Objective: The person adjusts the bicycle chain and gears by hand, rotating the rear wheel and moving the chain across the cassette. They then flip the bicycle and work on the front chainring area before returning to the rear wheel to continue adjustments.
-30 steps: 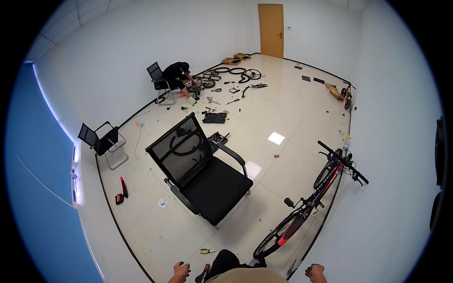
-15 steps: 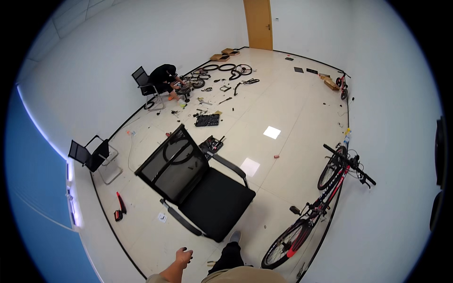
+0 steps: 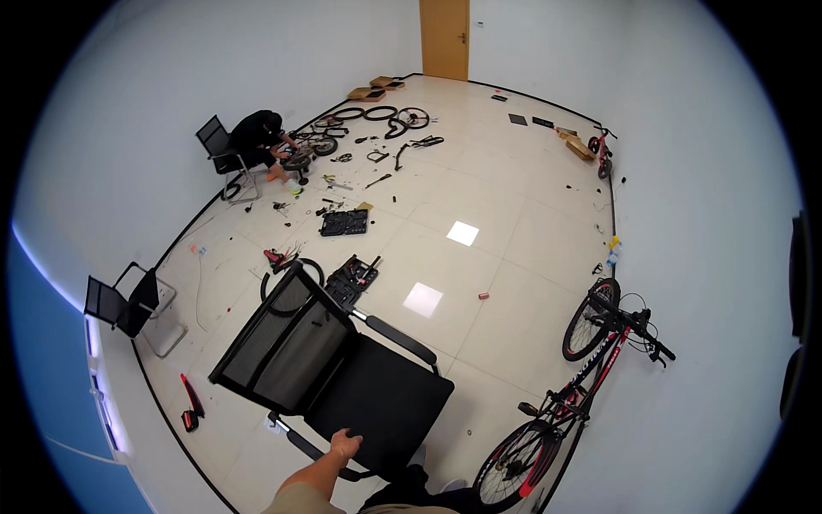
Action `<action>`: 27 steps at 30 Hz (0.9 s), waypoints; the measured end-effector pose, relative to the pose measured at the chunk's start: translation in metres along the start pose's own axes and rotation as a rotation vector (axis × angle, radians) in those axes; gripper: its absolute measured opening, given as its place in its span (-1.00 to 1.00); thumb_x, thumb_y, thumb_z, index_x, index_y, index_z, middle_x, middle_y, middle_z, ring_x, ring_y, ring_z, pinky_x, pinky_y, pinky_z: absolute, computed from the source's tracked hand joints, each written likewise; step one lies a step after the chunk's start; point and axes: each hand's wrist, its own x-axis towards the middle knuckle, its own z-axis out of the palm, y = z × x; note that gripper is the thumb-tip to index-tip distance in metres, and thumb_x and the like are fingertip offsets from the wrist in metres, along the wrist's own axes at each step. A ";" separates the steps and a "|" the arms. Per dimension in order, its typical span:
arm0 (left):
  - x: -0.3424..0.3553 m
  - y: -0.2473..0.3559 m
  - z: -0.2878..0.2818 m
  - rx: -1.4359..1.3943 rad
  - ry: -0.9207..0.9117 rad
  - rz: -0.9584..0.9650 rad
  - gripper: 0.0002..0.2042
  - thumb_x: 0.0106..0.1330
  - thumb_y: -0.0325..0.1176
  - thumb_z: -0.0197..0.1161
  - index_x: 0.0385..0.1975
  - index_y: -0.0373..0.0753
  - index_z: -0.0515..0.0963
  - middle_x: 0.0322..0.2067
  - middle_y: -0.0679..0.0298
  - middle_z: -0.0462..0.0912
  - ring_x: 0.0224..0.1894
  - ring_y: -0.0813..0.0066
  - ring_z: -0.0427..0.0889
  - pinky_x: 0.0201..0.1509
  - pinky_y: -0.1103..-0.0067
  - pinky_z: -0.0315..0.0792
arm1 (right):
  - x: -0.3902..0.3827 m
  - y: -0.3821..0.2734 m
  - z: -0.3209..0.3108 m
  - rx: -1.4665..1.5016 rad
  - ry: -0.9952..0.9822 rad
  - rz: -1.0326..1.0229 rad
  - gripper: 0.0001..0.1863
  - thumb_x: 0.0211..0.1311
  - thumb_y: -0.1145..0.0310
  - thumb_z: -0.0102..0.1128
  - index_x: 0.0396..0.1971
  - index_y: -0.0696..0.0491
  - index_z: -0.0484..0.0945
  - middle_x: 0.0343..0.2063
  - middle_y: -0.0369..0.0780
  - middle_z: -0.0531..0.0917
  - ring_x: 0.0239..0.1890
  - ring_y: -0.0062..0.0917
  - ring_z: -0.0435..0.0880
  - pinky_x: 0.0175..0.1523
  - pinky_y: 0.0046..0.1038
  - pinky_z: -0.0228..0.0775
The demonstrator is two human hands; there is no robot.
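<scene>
L hand out in front of body, low in view & a bit L of centre. Fingers look partly bent; exact curl too small to tell. L forearm bare, runs diag. up & to the R from bottom edge, wrist approx. in line w/ it. Beige sleeve covers upper end. Dk-trousered legs just R of forearm.

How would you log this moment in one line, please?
left hand: at black mesh-back armchair, contact unclear | right hand: out of view | by right wall: red-and-black bicycle | beyond armchair: open black tool case
</scene>
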 end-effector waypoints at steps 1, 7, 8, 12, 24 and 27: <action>0.004 0.002 0.005 0.032 -0.013 -0.006 -0.33 0.22 -0.28 0.41 0.35 -0.39 0.42 0.23 -0.10 0.57 0.26 0.08 0.59 0.34 0.39 0.46 | 0.000 -0.001 0.002 0.009 0.005 0.001 -0.78 0.32 0.29 0.14 -0.36 0.14 0.63 -0.41 -0.08 0.65 -0.41 -0.27 0.56 -0.26 -0.17 0.44; -0.008 0.032 0.026 0.177 -0.092 0.039 -0.32 0.21 -0.22 0.40 0.33 -0.38 0.44 0.30 -0.09 0.51 0.33 0.07 0.53 0.41 0.40 0.41 | 0.011 0.008 0.004 0.041 -0.024 0.018 -0.74 0.33 0.25 0.15 -0.32 0.16 0.65 -0.37 -0.08 0.66 -0.34 -0.26 0.57 -0.18 -0.17 0.44; -0.008 0.040 0.023 0.197 -0.084 0.081 -0.32 0.21 -0.22 0.40 0.34 -0.38 0.43 0.30 -0.09 0.51 0.33 0.07 0.53 0.40 0.39 0.41 | 0.014 0.013 0.005 0.050 -0.038 0.024 -0.73 0.33 0.24 0.15 -0.32 0.16 0.65 -0.36 -0.07 0.66 -0.33 -0.26 0.57 -0.17 -0.17 0.44; -0.049 0.101 0.034 0.185 -0.057 0.101 -0.33 0.25 -0.23 0.39 0.36 -0.35 0.41 0.31 -0.08 0.50 0.33 0.08 0.53 0.39 0.37 0.42 | 0.009 0.027 -0.010 -0.149 -0.166 -0.174 -0.70 0.34 0.21 0.16 -0.30 0.18 0.66 -0.33 -0.07 0.67 -0.28 -0.25 0.58 -0.11 -0.17 0.44; -0.057 0.181 0.104 0.394 -0.127 0.140 -0.33 0.29 -0.30 0.38 0.40 -0.34 0.36 0.06 -0.03 0.65 -0.02 0.20 0.70 0.02 0.38 0.59 | 0.119 -0.009 0.010 0.597 0.135 -0.011 -0.87 0.20 0.38 0.15 -0.49 0.00 0.40 -0.67 -0.25 0.45 -0.64 -0.41 0.51 -0.55 -0.28 0.44; -0.051 0.218 0.126 0.338 -0.222 0.085 -0.36 0.32 -0.36 0.36 0.40 -0.33 0.34 -0.33 0.18 0.67 -0.44 0.45 0.62 -0.43 0.48 0.49 | 0.107 0.001 0.002 0.687 0.051 -0.013 -0.80 0.26 0.46 0.06 -0.57 -0.03 0.34 -0.62 -0.25 0.43 -0.64 -0.44 0.43 -0.51 -0.33 0.41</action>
